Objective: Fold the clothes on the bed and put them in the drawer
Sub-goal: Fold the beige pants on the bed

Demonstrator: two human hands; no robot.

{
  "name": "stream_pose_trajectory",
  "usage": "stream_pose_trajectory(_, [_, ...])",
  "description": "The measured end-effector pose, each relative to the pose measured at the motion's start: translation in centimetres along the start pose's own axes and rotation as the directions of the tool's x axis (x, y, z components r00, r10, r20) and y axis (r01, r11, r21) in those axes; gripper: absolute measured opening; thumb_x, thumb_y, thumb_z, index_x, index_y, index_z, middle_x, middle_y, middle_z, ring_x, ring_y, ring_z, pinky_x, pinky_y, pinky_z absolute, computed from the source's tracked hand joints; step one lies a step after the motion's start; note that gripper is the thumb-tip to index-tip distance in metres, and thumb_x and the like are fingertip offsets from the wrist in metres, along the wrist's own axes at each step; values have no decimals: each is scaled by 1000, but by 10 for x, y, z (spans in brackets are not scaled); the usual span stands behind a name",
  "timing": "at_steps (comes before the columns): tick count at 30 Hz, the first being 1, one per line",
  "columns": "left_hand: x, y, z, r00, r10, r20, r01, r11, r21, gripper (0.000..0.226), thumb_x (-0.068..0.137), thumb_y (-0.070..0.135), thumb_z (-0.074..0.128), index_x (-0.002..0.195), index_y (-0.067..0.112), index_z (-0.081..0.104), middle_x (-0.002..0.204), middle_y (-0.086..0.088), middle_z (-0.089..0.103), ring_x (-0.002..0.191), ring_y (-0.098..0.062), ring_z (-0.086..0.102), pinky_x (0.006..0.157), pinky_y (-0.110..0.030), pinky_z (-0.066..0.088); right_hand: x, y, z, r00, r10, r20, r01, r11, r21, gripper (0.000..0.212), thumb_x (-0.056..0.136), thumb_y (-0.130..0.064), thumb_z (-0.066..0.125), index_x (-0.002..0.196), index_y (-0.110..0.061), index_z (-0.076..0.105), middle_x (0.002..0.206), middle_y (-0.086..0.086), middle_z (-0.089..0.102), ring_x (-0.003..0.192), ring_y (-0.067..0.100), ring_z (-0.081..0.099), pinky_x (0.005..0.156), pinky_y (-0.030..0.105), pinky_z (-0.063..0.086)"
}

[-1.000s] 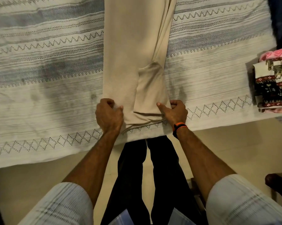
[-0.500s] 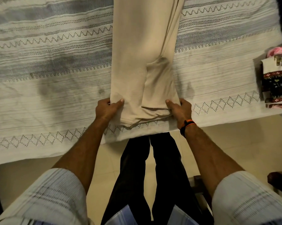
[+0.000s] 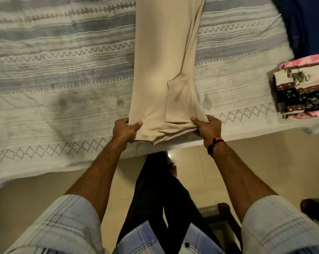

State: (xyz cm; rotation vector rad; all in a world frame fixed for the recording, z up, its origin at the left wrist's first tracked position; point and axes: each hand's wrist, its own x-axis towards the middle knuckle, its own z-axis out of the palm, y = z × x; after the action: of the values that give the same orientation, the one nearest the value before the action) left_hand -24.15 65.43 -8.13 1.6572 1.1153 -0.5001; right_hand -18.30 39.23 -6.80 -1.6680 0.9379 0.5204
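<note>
Both hands are gripping the near end of the beige trousers (image 3: 164, 70): our left hand (image 3: 124, 130) is pinching the left corner, thumb on top, and our right hand (image 3: 208, 128) is pinching the right corner, an orange-and-black band (image 3: 214, 145) circling that wrist. We are seeing the trousers lying lengthwise on the bed (image 3: 54, 79), whose white-and-grey patterned cover is hanging over the near edge above a pale tiled floor (image 3: 246, 158). A folded stack of printed cloth (image 3: 301, 88) is resting at the bed's right side. Compared with a second ago, we are gripping the hem higher off the cover, and it is bunching between our hands.
</note>
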Motion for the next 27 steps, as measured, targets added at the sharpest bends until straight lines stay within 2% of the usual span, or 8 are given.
stream_pose_trajectory(4, [-16,-21,5,1000,-7,-21,8,998,61,44,77,30,82,113,7,71,106,-13,73,97,-30,68,91,-46,55,-9,23,-10,1000,9,-7,-9,1000,0,36,77,-10,82,110,-3,68,103,16,71,89,31,69,65,36,61])
stream_pose_trajectory(6, [-25,-33,7,1000,-5,-17,7,996,86,44,78,30,81,113,6,71,107,-14,73,98,-31,68,92,-47,54,-16,36,-17,1000,24,-11,-25,1000,-3,28,76,-9,82,101,-5,69,101,18,71,88,32,70,69,39,61])
stream_pose_trajectory(8, [-34,-43,10,1000,-7,-7,8,997,77,43,79,29,81,114,4,70,108,-15,72,99,-31,68,93,-47,54,-20,47,-22,1000,30,-1,-30,999,-15,24,77,-8,81,97,-7,69,99,18,71,86,32,70,70,40,61])
stream_pose_trajectory(11, [-40,-54,12,1000,-6,-5,6,999,51,42,80,26,80,114,3,70,110,-15,72,100,-29,67,97,-45,52,-22,55,-26,999,37,22,-37,999,11,27,79,-4,78,103,-1,67,99,19,69,87,31,69,67,38,60])
stream_pose_trajectory(15, [-43,-54,15,1000,7,-24,-6,999,43,43,79,27,80,114,5,70,110,-13,71,101,-28,66,98,-43,51,-21,55,-26,999,33,30,-34,999,23,26,79,-3,78,101,-5,66,101,18,68,87,30,69,68,37,60])
stream_pose_trajectory(19, [-45,-50,16,999,30,-29,-28,998,56,41,81,26,79,115,5,70,110,-14,71,102,-29,66,98,-44,51,-19,52,-26,999,20,35,-21,1000,15,33,78,-4,79,109,-1,67,102,17,68,90,31,69,63,34,60])
stream_pose_trajectory(24, [-42,-53,17,998,41,-42,-36,994,107,42,79,26,81,113,3,71,109,-15,72,101,-31,67,96,-46,52,-14,53,-27,999,20,37,-20,1000,-13,28,79,-4,78,105,1,68,98,18,69,87,32,69,69,38,61])
stream_pose_trajectory(27, [-36,-57,21,998,30,-49,-24,993,112,42,79,25,80,113,2,70,109,-15,71,100,-31,67,95,-46,53,-8,60,-24,998,42,36,-41,999,-21,23,79,-4,77,99,-3,67,99,18,69,88,31,69,71,40,61])
